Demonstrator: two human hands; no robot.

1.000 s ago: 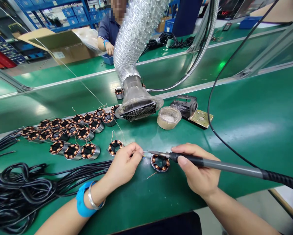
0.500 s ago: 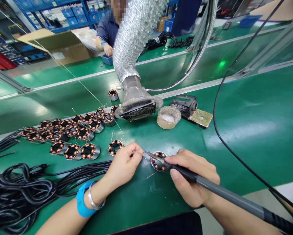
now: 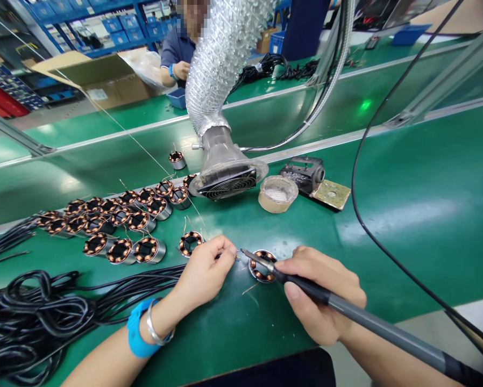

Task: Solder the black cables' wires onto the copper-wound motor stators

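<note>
My right hand point(image 3: 322, 293) grips a grey soldering iron point(image 3: 346, 312), its tip reaching left over a copper-wound stator point(image 3: 261, 266) lying on the green bench point(image 3: 406, 215). Beside that tip, my left hand point(image 3: 205, 271) pinches fine wire ends between thumb and forefinger. Another stator point(image 3: 190, 243) sits just behind the left hand. The iron's black cable point(image 3: 370, 231) loops up to the right.
Several stators point(image 3: 116, 220) stand in rows at the left. A bundle of black cables point(image 3: 32, 317) lies at the near left. A foil fume duct with a fan hood point(image 3: 225, 172), a tape roll point(image 3: 277, 193) and an iron stand point(image 3: 306, 174) sit behind. A co-worker point(image 3: 179, 48) works at the far bench.
My right hand has swung the iron's handle down toward me and moved its tip over the stator. A stator on the belt behind has drifted left.
</note>
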